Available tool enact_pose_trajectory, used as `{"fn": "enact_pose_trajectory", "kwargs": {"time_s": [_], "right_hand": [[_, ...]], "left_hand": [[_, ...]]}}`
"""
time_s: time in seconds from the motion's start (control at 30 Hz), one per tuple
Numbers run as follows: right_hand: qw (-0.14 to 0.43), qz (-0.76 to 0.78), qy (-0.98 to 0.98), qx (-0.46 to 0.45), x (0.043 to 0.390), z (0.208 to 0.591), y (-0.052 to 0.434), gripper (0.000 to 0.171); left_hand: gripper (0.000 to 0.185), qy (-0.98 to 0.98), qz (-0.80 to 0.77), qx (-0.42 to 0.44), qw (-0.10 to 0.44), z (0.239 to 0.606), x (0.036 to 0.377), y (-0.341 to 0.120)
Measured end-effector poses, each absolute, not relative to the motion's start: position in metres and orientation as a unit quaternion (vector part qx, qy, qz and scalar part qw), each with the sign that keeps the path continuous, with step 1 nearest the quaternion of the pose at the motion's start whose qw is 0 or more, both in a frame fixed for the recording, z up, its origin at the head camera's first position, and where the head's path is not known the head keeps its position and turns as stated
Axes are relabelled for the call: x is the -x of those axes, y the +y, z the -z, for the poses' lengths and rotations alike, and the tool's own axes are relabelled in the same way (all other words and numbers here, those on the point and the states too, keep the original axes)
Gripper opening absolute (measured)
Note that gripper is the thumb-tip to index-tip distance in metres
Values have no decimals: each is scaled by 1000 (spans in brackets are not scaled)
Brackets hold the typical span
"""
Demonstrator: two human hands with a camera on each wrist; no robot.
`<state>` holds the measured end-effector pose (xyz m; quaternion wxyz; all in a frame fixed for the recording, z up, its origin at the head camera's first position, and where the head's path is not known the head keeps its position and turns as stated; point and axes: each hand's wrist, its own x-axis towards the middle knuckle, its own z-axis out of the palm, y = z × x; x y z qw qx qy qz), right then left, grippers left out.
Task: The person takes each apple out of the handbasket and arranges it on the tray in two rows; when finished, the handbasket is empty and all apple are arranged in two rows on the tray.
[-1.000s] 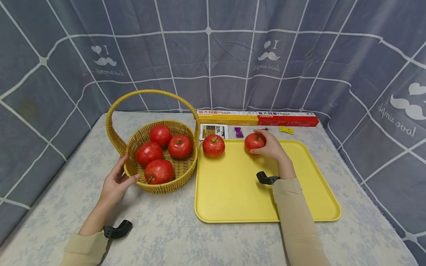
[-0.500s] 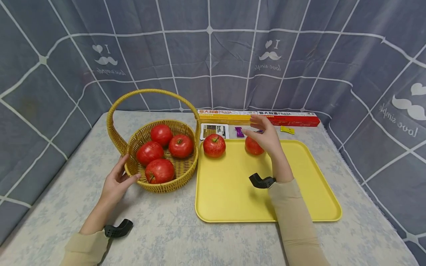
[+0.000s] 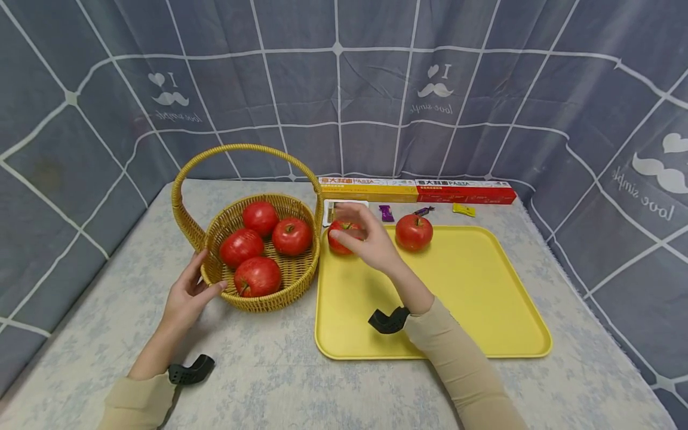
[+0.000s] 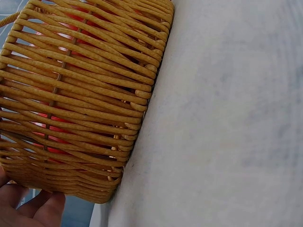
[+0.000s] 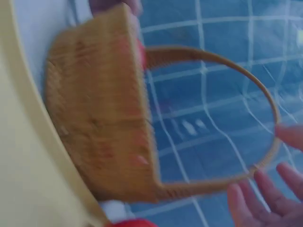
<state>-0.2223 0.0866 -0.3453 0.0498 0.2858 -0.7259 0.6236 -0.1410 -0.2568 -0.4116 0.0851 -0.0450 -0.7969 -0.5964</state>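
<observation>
A yellow wicker basket (image 3: 290,294) with a tall handle holds several red apples (image 3: 258,277). My left hand (image 3: 185,298) grips the basket's near-left side, thumb at the rim and fingers against the outer weave. In the left wrist view its fingertips (image 4: 49,208) touch the wicker wall. On the yellow tray (image 3: 349,316) sit two more apples along the far edge. My right hand (image 3: 373,245) is over the left apple (image 3: 335,245), partly covering it in the head view, fingers spread and holding nothing. The right apple (image 3: 414,232) stands alone, fully visible.
Behind the tray lie a yellow pasta box (image 3: 368,192) and a red pasta box (image 3: 464,194), end to end. Before them are a white packet (image 3: 328,211), a purple candy (image 3: 386,213), a dark purple candy (image 3: 424,211) and a yellow candy (image 3: 464,209). A grey-blue curtain (image 3: 371,89) hangs behind.
My right hand has let go of the right apple on the tray, lifted, and moved left over the other apple. My left hand and the basket have stayed put.
</observation>
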Motion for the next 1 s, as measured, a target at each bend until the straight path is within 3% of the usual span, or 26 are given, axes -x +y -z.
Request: {"fn": "enact_pose_trajectory", "kwargs": {"time_s": [0.37, 0.63, 1.0], "right_hand": [[-77, -599, -686, -407, 204, 366, 38, 39], [-177, -571, -686, -415, 217, 363, 25, 43], [-162, -416, -764, -466, 233, 370, -14, 44]], "left_hand": [[76, -796, 598, 44, 89, 412, 139, -259], [75, -792, 602, 45, 90, 411, 138, -260], [76, -797, 597, 41, 84, 412, 141, -256]]}}
